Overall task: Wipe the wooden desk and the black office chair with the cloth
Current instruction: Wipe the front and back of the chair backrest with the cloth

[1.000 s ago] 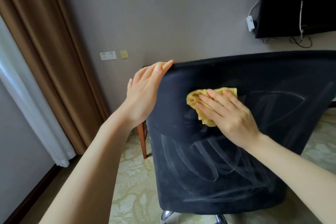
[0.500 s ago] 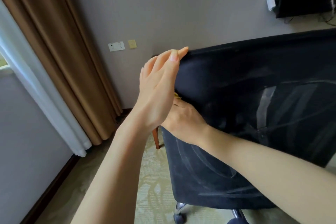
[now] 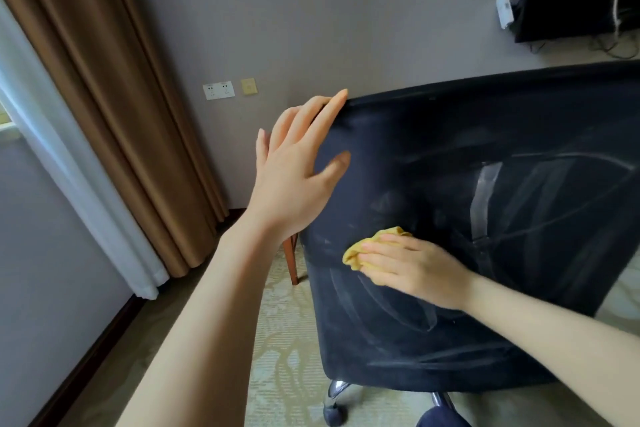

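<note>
Rests the left hand (image 3: 294, 177) open against the upper left corner of the black office chair (image 3: 450, 340) back, fingers straight along the edge, thumb spread on the fabric. Presses the bunched yellow cloth (image 3: 356, 253) onto the lower left of the chair back with the right hand (image 3: 415, 270), fingers flat and nearly straight over it. Behind, brown curtain (image 3: 114, 107) and wall sockets (image 3: 218, 90).

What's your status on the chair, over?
Left hand flat on top corner of chair back, steadying. Right hand pressing yellow cloth on the back, lower left. Nothing in the cloth's way.
</note>
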Available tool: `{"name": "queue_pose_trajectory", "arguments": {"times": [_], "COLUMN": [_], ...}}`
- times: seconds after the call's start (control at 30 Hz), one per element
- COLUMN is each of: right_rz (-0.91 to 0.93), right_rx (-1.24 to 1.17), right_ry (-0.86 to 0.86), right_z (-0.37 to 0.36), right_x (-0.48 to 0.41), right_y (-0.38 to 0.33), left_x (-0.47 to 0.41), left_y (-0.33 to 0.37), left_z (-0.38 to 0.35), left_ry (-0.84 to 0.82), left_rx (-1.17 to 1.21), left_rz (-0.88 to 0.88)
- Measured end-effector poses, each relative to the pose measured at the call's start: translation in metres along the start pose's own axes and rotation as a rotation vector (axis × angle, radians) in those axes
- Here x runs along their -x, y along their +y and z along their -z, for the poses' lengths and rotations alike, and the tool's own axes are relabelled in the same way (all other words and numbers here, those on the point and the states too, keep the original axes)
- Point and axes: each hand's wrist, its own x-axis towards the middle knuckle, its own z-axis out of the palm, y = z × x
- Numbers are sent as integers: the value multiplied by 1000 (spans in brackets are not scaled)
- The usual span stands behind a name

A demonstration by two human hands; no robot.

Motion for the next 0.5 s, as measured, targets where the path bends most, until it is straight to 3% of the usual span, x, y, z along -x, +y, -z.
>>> {"name": "queue_pose_trajectory", "arguments": {"times": [0.17, 0.5], "right_rz": [23, -208], "right_rx": [115, 306], "right_ry": [21, 433], "right_z": [47, 68], "right_x": [30, -31], "right_y": [46, 66], "left_x": [1, 0], "left_y": [6, 11], "left_z": [-10, -15], "left_ry": [70, 124], "left_rx": [-17, 72], "left_rz": [-7, 7]}}
